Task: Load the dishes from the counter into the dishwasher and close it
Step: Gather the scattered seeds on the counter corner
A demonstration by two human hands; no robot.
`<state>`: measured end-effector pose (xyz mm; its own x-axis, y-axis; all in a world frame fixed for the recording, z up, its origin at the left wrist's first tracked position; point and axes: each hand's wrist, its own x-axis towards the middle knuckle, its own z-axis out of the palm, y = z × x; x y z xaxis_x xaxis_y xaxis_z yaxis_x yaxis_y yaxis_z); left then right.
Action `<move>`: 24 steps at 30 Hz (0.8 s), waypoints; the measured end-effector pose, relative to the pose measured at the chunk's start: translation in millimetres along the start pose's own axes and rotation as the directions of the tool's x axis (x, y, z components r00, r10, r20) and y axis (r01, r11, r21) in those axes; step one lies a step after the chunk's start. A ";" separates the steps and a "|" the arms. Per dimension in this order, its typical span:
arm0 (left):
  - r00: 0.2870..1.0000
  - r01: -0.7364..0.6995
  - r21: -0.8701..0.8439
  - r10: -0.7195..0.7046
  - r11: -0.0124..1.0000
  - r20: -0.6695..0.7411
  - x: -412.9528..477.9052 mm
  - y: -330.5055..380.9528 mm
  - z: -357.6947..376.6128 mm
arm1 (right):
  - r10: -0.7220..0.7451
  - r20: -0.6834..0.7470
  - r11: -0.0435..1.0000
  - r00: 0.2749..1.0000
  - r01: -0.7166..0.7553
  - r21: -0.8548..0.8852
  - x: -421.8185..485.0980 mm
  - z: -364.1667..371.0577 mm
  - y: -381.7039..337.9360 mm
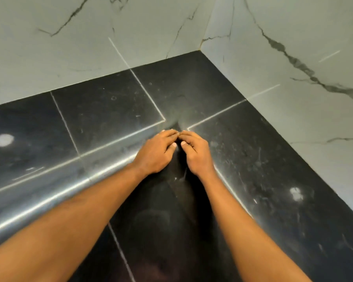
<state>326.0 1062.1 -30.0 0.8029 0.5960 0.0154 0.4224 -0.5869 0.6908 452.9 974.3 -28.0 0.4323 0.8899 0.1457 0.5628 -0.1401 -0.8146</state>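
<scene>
One head-worn camera looks forward and down, close over the black tiled counter [110,110] corner.

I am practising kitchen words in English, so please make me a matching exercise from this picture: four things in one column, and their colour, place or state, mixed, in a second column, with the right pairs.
1. wall
2. counter
3. left hand
4. round light reflection

a. far left on the counter
b. white with dark veins
c. black and shiny
d. fingers curled, tips meeting the right hand

Pairs: 1-b, 2-c, 3-d, 4-a.
</scene>
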 end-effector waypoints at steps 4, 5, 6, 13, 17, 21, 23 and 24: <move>1.000 0.014 -0.029 -0.014 0.999 -0.010 -59.7 12.1 -1.5 | 0.075 -0.044 0.997 0.996 -0.074 0.024 -54.6 17.2 -29.8; 1.000 0.023 -0.042 -0.023 0.999 -0.007 -74.1 15.4 -1.3 | 0.096 -0.046 0.995 0.994 -0.095 0.020 -67.7 21.2 -36.3; 0.999 0.037 -0.056 -0.037 0.998 -0.002 -87.1 17.5 0.0 | 0.129 -0.044 0.992 0.991 -0.128 0.012 -80.5 25.6 -40.2; 0.996 0.091 -0.285 -0.083 0.954 0.040 -170.3 19.3 -4.7 | 0.292 -0.001 0.954 0.956 -0.291 0.067 -161.9 36.7 -85.0; 0.963 0.203 -0.447 -0.261 0.871 -0.072 -192.5 14.4 -15.0 | 0.506 -0.204 0.855 0.838 -0.455 0.251 -181.4 25.6 -83.8; 0.931 0.244 -0.437 -0.336 0.866 -0.146 -216.1 12.2 -13.6 | 0.561 -0.300 0.828 0.772 -0.523 0.203 -212.5 18.1 -78.7; 0.936 0.225 -0.383 -0.308 0.896 -0.171 -221.8 13.5 -11.3 | 0.539 -0.292 0.840 0.790 -0.529 0.119 -218.0 17.4 -83.9; 0.938 0.217 -0.354 -0.295 0.910 -0.182 -222.3 13.9 -11.1 | 0.531 -0.284 0.844 0.798 -0.530 0.089 -217.9 18.1 -87.3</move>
<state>148.7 927.5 -15.8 0.5523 0.8316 -0.0577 0.4097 -0.2104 0.8876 296.8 800.5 1.2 0.8443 0.5124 -0.1568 0.1830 -0.5508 -0.8143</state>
